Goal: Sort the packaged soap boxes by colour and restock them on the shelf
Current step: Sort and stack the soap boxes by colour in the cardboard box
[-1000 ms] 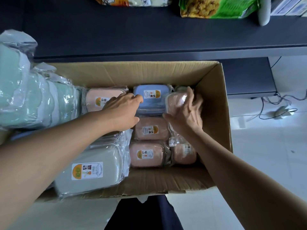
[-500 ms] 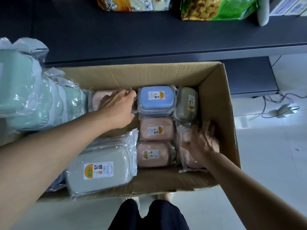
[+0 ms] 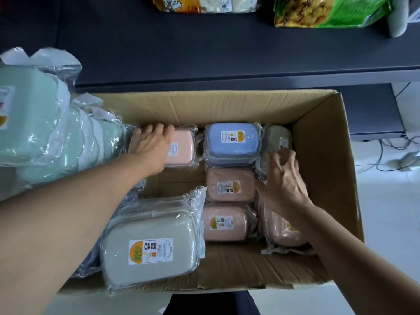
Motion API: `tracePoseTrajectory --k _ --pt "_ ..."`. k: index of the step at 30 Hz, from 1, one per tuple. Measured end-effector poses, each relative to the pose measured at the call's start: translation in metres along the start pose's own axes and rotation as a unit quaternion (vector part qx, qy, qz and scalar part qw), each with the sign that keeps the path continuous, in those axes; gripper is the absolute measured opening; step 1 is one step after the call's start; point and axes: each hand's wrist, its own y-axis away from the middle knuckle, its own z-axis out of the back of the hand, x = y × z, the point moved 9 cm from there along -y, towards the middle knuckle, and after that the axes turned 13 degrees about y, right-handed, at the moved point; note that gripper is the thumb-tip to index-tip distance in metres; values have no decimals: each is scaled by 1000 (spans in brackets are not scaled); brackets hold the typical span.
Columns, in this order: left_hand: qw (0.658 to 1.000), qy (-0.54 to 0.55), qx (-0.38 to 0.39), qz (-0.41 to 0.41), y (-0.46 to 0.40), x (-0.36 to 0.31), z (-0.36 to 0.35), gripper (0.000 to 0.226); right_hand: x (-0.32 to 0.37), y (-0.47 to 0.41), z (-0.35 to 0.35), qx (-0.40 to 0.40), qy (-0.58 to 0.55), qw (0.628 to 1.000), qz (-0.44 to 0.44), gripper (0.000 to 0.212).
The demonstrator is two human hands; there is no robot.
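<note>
R hand (image 3: 280,178) is now lifting off the pink pack it was pressing down at the box's 4 o'clock half a sec ago; fingers spread apart, holding nothing, hovering by the grey-olive soap box (image 3: 278,138) at 2 o'clock. L hand (image 3: 153,145) is sliding further back, fingers curling over the far edge of the pink soap box (image 3: 181,148) at 11 o'clock. Prob. means pinks are getting grouped inside the cardboard box (image 3: 322,155) first; shelf (image 3: 204,48) at 12 isn't stocked w/ soap yet. Boxes are rounded, shrink-wrapped, labelled: blue soap box (image 3: 231,142) centre-back, pinks below it.
</note>
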Motion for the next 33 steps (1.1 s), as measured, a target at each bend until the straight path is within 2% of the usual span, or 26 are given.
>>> tracePoseTrajectory --k 2,5,10,13,17,21,24,26,28,30,32,33 --pt "1000 12 1 -4 5 -4 9 81 -2 -1 8 -16 -17 1000 7 46" --pt "999 31 17 -19 22 -17 28 89 -11 0 22 -23 -27 999 8 44" --pt "994 77 15 -73 52 -55 63 88 -29 9 54 -42 -61 997 14 34" --pt "983 94 29 -154 62 -96 73 86 -41 15 78 -96 -90 991 19 30" --pt "945 102 36 -310 84 -179 80 81 -57 27 108 -146 -117 982 35 35" --pt "923 31 109 -369 106 -253 42 59 -74 29 116 -155 -126 979 45 36" --pt "919 78 144 -360 110 -280 12 43 -84 26 111 -144 -132 980 39 39" --pt "921 66 144 -357 111 -285 1 46 -86 25 107 -134 -136 981 41 40" --pt "930 91 106 -341 110 -282 1 55 -87 25 107 -136 -134 981 46 40" --pt "947 188 71 -249 104 -262 8 63 -87 24 107 -141 -133 980 53 39" --pt "975 161 32 -151 100 -241 8 68 -85 23 106 -143 -127 979 66 36" --pt "983 138 23 -116 101 -235 5 63 -83 23 105 -142 -123 979 74 35"
